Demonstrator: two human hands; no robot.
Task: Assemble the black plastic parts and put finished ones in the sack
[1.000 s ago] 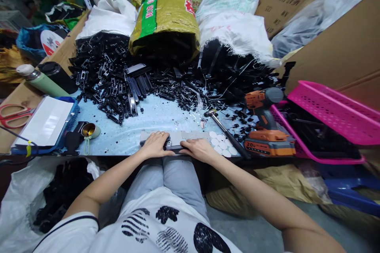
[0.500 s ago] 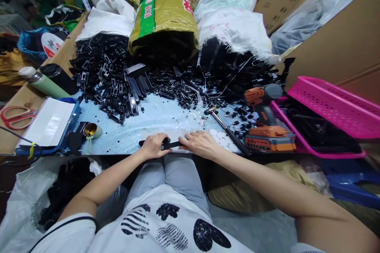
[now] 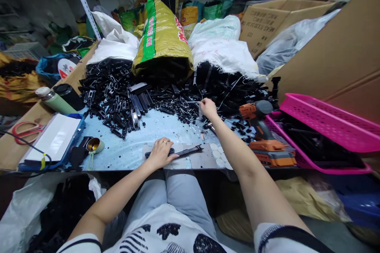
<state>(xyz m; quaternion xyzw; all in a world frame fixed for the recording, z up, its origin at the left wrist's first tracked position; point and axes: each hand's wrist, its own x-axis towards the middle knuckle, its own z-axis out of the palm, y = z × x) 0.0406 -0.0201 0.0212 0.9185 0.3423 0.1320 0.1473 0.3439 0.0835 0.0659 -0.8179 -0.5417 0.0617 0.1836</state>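
Note:
My left hand [image 3: 162,153] is closed over a long black plastic part [image 3: 188,151] lying on a pale board at the table's front edge. The part's forked end points right, and its middle is hidden under my fingers. Farther out, my right hand [image 3: 208,108] reaches to the heap of small black parts and pins [image 3: 184,112]. Its fingertips are pinched on a thin metal pin [image 3: 192,102] that points left. Behind my right forearm, a hammer [image 3: 210,127] is mostly covered.
An orange cordless drill [image 3: 257,126] and a pink basket [image 3: 323,168] stand at right. Black parts spill from a yellow sack [image 3: 166,35] and white sacks at the back. A metal cup [image 3: 94,145], a blue tray [image 3: 71,138] and scissors [image 3: 26,131] lie at left.
My right hand has left the black part and moved forward to the heap, where it pinches a pin. My left hand stays on the part. The view has tilted up.

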